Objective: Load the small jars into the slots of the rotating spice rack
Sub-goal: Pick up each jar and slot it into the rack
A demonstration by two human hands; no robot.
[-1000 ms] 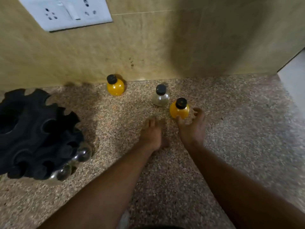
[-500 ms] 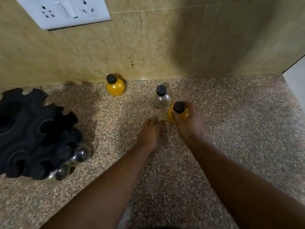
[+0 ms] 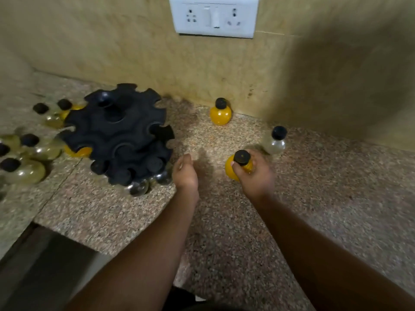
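A black rotating spice rack (image 3: 121,135) stands on the speckled counter at left, with clear jars (image 3: 138,187) seated in its lower front slots and a yellow one (image 3: 78,151) at its left side. My right hand (image 3: 256,176) is shut on a small yellow jar with a black cap (image 3: 231,168), lifted slightly to the right of the rack. My left hand (image 3: 185,172) hovers loosely curled and empty beside the rack's right edge. A second yellow jar (image 3: 220,113) stands by the wall. A clear jar (image 3: 274,141) stands just beyond my right hand.
Several more black-capped jars (image 3: 27,171) are clustered left of the rack. The tiled wall carries a white socket plate (image 3: 215,17). The counter's front edge (image 3: 67,234) drops off at lower left.
My right hand has closed on the yellow jar and carried it left toward the rack. The view has swung left, bringing the whole rack and the left cluster of jars into sight.
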